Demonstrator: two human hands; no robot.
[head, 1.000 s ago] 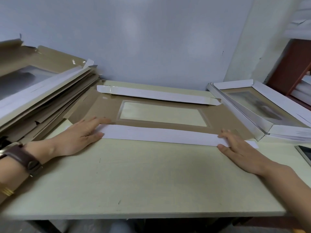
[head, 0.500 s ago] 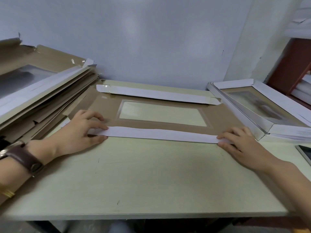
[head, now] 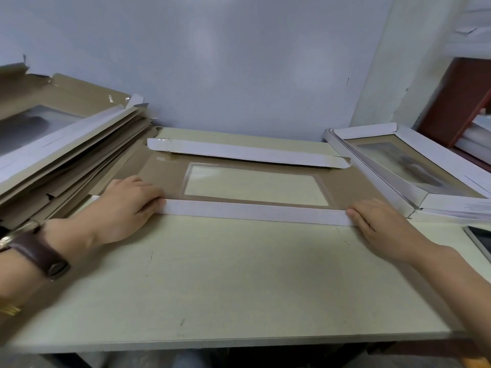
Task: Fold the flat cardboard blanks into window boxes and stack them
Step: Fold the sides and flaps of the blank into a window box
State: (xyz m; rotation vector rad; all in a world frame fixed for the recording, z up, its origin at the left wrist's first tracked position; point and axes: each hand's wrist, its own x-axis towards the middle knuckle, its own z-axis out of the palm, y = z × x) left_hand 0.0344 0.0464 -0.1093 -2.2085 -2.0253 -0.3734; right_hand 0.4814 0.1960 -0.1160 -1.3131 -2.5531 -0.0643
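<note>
Left hand [head: 127,205] and right hand [head: 380,224] each pinch an end of the raised near flap [head: 252,211] of the blank [head: 345,187].
A pile of flat blanks [head: 66,144] leans at far left; the blank lies brown side up on the table [head: 239,288], its far flap [head: 247,152] folded over; folded boxes [head: 425,166] sit stacked at right.

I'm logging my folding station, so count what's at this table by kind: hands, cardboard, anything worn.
hands: 2 (left hand, right hand)
blank being folded: 1
pile of flat blanks: 1
stack of folded boxes: 1
watch: 1
Total: 6
</note>
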